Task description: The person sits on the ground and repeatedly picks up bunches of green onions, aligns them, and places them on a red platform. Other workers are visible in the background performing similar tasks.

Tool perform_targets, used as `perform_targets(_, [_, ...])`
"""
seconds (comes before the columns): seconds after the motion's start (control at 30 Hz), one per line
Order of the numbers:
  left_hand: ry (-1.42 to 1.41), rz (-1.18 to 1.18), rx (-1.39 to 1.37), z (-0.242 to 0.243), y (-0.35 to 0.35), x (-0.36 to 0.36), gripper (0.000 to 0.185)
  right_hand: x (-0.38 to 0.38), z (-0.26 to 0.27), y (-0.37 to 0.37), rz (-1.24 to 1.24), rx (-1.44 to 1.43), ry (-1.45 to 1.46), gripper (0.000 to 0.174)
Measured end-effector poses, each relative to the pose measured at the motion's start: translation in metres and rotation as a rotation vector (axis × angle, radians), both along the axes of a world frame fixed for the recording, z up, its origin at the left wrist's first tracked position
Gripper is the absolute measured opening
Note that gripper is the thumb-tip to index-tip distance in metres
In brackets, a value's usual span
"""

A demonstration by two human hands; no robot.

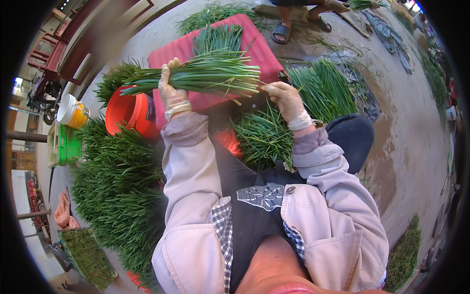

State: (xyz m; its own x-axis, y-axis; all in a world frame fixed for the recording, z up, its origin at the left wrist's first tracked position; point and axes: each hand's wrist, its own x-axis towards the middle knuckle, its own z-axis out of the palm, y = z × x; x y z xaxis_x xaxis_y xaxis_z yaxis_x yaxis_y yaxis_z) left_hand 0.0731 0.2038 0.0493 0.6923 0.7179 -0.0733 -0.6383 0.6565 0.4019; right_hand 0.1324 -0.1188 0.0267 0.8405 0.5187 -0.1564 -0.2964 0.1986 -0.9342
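Note:
My left hand (172, 86), in a pale thin glove, grips a bunch of long green leaves that look like garlic chives (209, 75). The bunch lies sideways above a red covered surface (257, 47), its pale cut ends pointing right. At those ends is my right hand (284, 97), also gloved, its thumb and fingers pinched together on what looks like a thin strand. Below it sits a loose heap of chives (264, 134). More chives (220, 38) rest on the red surface, behind the held bunch.
A red bucket (126, 112) stands left of the red surface. Bundled chives (121, 183) are massed along my left side. Another pile (323, 90) lies to the right. Further left are a yellow-and-white bucket (73, 110) and a green crate (66, 145). A person's sandalled foot (282, 33) is ahead.

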Motion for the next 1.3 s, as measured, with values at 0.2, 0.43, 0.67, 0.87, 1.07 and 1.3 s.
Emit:
perform_targets(0.2, [-0.097,-0.014,0.124,0.008,-0.013,0.0,0.012,-0.009,0.021,-0.003,0.123,-0.074,0.029,0.031])
perform_targets(0.43, [-0.048,0.036,0.048,0.003,-0.013,0.002,0.014,-0.005,0.007,0.016,0.124,0.047,-0.183,0.022])
perform_targets(0.67, [0.035,0.068,-0.331,-0.007,0.021,0.001,0.013,0.002,-0.047,-0.028,0.757,-1.22,-0.842,0.049])
perform_targets(0.87, [0.045,-0.027,-0.456,-0.027,0.025,0.005,0.011,-0.005,-0.011,0.034,0.327,-0.342,-0.359,0.049])
perform_targets(1.07, [0.016,-0.067,-0.509,-0.04,0.04,-0.001,0.015,-0.021,-0.015,0.041,0.287,-0.251,-0.289,0.021])
perform_targets(1.3, [-0.113,0.129,-0.281,-0.02,0.036,-0.007,0.01,-0.018,-0.059,-0.043,0.569,-1.396,-0.977,0.043])
